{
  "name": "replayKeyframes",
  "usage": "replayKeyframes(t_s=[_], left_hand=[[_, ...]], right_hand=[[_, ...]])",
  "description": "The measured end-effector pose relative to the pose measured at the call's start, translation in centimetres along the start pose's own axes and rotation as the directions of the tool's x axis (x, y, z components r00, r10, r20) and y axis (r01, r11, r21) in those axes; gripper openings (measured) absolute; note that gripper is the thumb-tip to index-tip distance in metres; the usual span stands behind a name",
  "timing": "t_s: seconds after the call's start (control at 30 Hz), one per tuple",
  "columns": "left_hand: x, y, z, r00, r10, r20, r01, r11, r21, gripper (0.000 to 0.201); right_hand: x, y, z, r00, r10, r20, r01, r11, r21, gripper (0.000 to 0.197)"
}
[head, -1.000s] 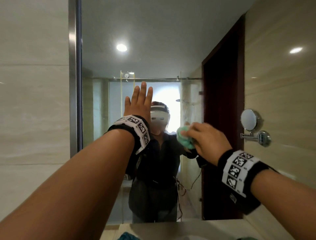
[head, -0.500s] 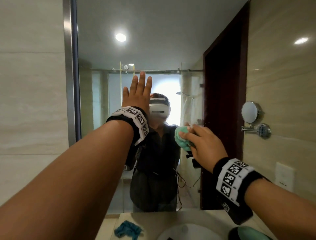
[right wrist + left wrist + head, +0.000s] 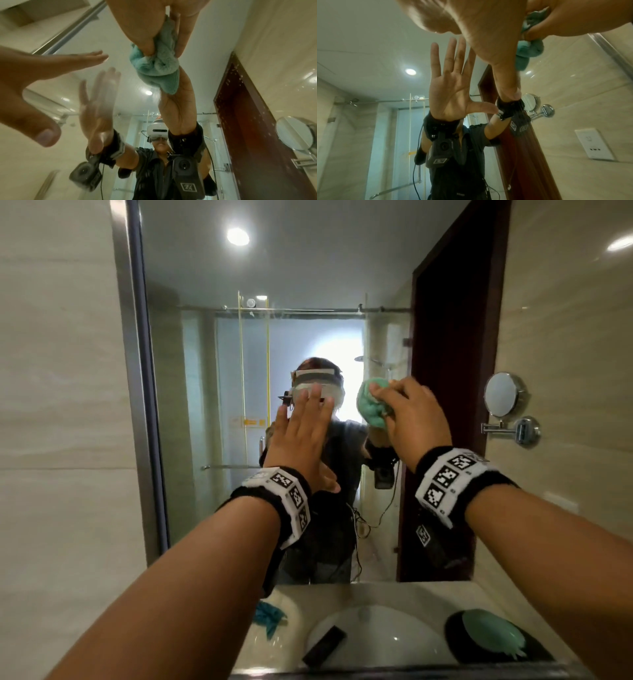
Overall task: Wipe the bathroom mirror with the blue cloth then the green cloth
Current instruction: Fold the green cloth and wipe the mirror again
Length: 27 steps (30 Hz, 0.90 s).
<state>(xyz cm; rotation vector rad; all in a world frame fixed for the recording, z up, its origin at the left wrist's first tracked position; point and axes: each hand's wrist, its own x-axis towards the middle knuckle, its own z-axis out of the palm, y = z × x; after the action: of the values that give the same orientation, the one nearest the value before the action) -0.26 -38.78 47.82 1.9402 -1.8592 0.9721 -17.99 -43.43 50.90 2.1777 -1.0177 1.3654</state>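
Since a second ago the view has tipped down, so the sink (image 3: 376, 635) and counter (image 3: 428, 590) below the mirror (image 3: 308, 285) now show, and both hands sit higher against the reflected figure. Right hand (image 3: 414, 419) has carried the green cloth (image 3: 371, 405) up beside the reflected headset. Its fingers (image 3: 145, 33) and thumb are curled round the bunched cloth, pinching it and pressing it to the glass, where cloth and reflection meet in the right wrist view. Left hand (image 3: 301, 436) is flat and released, fingers straight and close together, thumb spread to the side; the left wrist view shows its palm mirrored close ahead, but whether it touches the glass I cannot tell.

On the counter, the blue cloth (image 3: 269, 616) lies crumpled left of the sink. A dark flat object (image 3: 323, 645) shows at the basin. At right a dark dish (image 3: 493, 642) holds something pale green. A round shaving mirror (image 3: 501, 395) juts from the wall on the right.
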Motion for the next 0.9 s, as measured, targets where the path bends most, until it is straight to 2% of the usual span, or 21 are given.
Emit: replayKeyframes(t_s=[0.17, 0.33, 0.43, 0.47, 0.53, 0.63, 0.7, 0.9], left_hand=[[-1.8, 1.5, 2.4, 0.998, -0.019, 0.064, 0.019, 1.000, -0.002, 0.141], [-1.6, 2.7, 3.7, 0.995, -0.102, 0.023, 0.102, 0.995, -0.013, 0.151], [-1.4, 2.9, 4.2, 0.993, -0.121, -0.003, 0.121, 0.993, -0.012, 0.153], [-1.4, 2.9, 4.2, 0.993, -0.119, -0.008, 0.119, 0.993, -0.008, 0.153], [-1.4, 2.8, 4.3, 0.994, -0.109, -0.006, 0.109, 0.994, -0.003, 0.153], [-1.5, 2.8, 4.3, 0.993, -0.116, -0.013, 0.116, 0.993, 0.019, 0.154], [-1.4, 2.8, 4.4, 0.992, -0.123, -0.016, 0.124, 0.992, 0.024, 0.154], [-1.4, 2.9, 4.7, 0.991, -0.131, -0.038, 0.132, 0.991, 0.024, 0.155]], right_hand=[[-5.2, 0.5, 3.1, 0.992, -0.049, 0.120, 0.048, 0.999, 0.017, 0.048], [-11.3, 2.6, 5.5, 0.940, -0.244, 0.237, 0.269, 0.960, -0.081, 0.074], [-10.8, 3.1, 4.6, 0.920, -0.292, 0.260, 0.323, 0.942, -0.085, 0.066], [-10.1, 2.9, 4.1, 0.928, -0.278, 0.250, 0.303, 0.950, -0.068, 0.058], [-8.0, 2.4, 3.0, 0.972, -0.167, 0.166, 0.172, 0.985, -0.016, 0.046], [-5.2, 2.0, 2.6, 0.999, 0.019, -0.027, -0.017, 0.997, 0.080, 0.048], [-5.0, 1.5, 3.0, 0.998, 0.025, -0.063, -0.019, 0.995, 0.095, 0.049], [-11.0, 1.1, 5.8, 0.990, -0.104, 0.092, 0.099, 0.994, 0.055, 0.055]])
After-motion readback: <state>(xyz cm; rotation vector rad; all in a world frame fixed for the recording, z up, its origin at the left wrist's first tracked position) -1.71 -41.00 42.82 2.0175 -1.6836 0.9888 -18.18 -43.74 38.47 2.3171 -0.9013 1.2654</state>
